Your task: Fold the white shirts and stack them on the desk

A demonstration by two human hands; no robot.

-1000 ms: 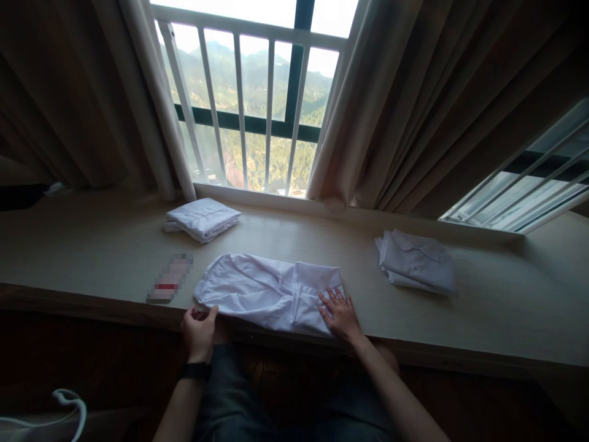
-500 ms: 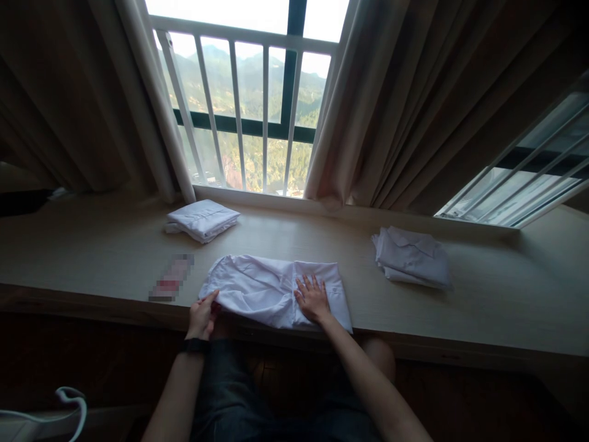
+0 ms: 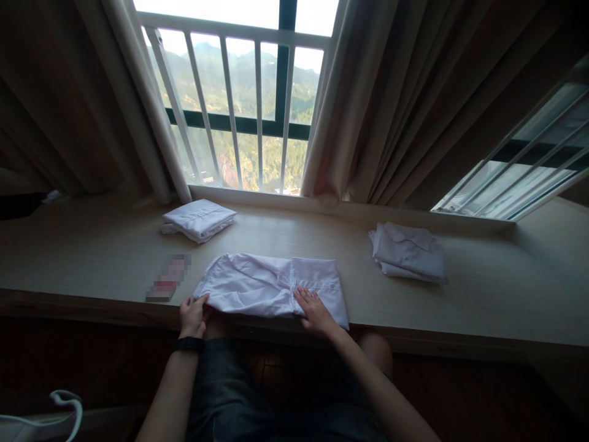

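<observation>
At lower centre, the left hand (image 3: 192,314) pinches the white shirt's (image 3: 257,285) corner while the right hand (image 3: 315,311) presses it flat, fingers spread.

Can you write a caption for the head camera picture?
Two hands, left hand and right hand, rest on a white shirt on a window ledge.

Pale wooden sill ledge (image 3: 483,294). White shirt (image 3: 257,285) under the fingertips (image 3: 304,298), half-folded. Folded white stack (image 3: 197,220) beyond left-hand fingers; second white bundle (image 3: 407,252) well right of right-hand fingers. Blurred card (image 3: 168,278) just left.
</observation>
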